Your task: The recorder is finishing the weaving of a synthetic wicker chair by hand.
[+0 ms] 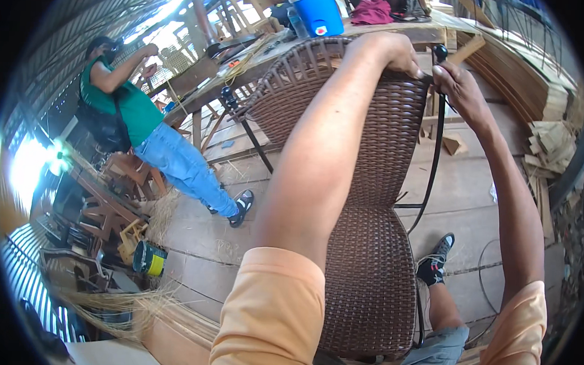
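A chair of dark brown woven wicker (372,269) on a black metal frame stands right in front of me, its seat near my lap. My left hand (399,56) reaches over to the top right corner of the backrest (387,115), fingers bent down and closed at the woven edge. Beside it, my right hand (458,88) is closed next to the black frame post (441,123), thumb up, just below a round black knob (441,51). What the fingertips of either hand pinch is too small to make out. Toward the backrest's upper left, the strips stand apart with gaps.
A workbench (432,37) behind the chair carries a blue water jug (320,15) and a maroon cloth (372,10). A person in a green top (134,109) stands at left. Wood offcuts (550,146) are piled at right; a bucket (149,258) and loose fibres lie at left.
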A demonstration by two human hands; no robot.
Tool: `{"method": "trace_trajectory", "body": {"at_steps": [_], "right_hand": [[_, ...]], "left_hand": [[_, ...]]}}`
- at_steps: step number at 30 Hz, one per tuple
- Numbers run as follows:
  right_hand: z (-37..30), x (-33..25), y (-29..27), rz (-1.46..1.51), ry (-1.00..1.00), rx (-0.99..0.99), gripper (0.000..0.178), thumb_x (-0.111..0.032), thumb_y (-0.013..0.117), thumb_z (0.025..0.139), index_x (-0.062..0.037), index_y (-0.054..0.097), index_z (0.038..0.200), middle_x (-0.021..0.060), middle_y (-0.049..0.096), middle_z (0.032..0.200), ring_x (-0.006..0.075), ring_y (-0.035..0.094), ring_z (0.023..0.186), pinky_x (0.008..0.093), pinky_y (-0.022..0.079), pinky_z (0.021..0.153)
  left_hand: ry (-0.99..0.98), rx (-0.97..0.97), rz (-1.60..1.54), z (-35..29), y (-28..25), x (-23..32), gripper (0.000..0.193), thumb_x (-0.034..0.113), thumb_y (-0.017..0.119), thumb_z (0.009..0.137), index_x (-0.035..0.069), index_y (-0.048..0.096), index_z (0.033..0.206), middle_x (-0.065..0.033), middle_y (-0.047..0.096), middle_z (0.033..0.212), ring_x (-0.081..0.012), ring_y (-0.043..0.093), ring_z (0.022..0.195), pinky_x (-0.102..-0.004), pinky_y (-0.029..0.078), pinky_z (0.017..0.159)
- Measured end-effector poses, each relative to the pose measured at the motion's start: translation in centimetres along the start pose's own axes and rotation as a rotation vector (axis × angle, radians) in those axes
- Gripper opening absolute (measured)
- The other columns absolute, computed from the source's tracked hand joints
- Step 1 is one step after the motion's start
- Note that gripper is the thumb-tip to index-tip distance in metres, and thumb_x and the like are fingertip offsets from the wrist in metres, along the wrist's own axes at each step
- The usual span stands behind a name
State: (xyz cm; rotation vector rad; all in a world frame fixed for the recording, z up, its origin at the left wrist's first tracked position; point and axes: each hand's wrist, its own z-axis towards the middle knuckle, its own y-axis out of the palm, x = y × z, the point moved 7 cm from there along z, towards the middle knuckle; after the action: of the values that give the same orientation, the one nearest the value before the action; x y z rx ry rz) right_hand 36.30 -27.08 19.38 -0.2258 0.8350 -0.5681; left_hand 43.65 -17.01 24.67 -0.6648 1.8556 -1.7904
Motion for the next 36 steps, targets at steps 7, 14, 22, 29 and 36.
{"method": "trace_trajectory", "body": {"at_steps": [7,14,22,29,36], "right_hand": [[-1.2,-1.3,-0.2,0.013,0.119,-0.023,0.03,-0.032,0.048,0.097,-0.0073,0.052,0.08,-0.0059,0.04,0.067,0.0029,0.034,0.057,0.0203,0.027,0.048],[-17.1,4.2,1.2,-0.057,0.462,0.127,0.033,-0.027,0.054,0.092,0.001,0.058,0.108,0.0086,0.06,0.079,0.0132,0.054,0.067,0.0285,0.045,0.063],[-42.5,-1.4,10.3,-0.187,0.724,-0.212,0.043,-0.014,0.052,0.089,0.0058,0.045,0.126,0.0268,0.05,0.122,0.0391,0.048,0.114,0.0415,0.036,0.1],[-43.6,-4.2,11.8,-0.223,0.834,-0.272,0.07,-0.02,0.061,0.084,0.0049,0.023,0.139,0.028,0.039,0.131,0.0399,0.04,0.123,0.0417,0.033,0.104],[-43.0,-4.1,11.1,-0.183,0.913,-0.262,0.072,-0.03,0.062,0.085,0.0035,0.026,0.138,0.0291,0.047,0.127,0.0415,0.048,0.117,0.0409,0.038,0.1]], "left_hand": [[-0.028,0.269,0.123,-3.2,-1.0,0.7,0.035,0.047,0.066,0.077,0.026,0.07,0.105,-0.0012,0.07,0.095,-0.0192,0.063,0.093,-0.0369,0.041,0.087],[0.143,1.065,0.327,-13.7,3.8,-0.4,0.054,0.034,0.065,0.079,0.004,0.05,0.122,-0.015,0.044,0.13,-0.0362,0.036,0.124,-0.0471,0.032,0.102],[-0.443,1.255,0.254,-24.9,2.8,-14.2,0.03,0.0,0.052,0.078,0.006,0.058,0.107,-0.0112,0.052,0.107,-0.0292,0.049,0.098,-0.0386,0.041,0.088],[-0.192,1.222,0.151,-25.8,3.6,-18.5,0.034,-0.006,0.047,0.074,0.004,0.059,0.105,-0.0171,0.057,0.106,-0.0345,0.052,0.106,-0.0426,0.04,0.094],[-0.184,1.185,0.236,-26.9,4.7,-16.8,0.038,-0.008,0.047,0.072,0.001,0.055,0.108,-0.0176,0.053,0.104,-0.0352,0.051,0.102,-0.044,0.041,0.091]]}}
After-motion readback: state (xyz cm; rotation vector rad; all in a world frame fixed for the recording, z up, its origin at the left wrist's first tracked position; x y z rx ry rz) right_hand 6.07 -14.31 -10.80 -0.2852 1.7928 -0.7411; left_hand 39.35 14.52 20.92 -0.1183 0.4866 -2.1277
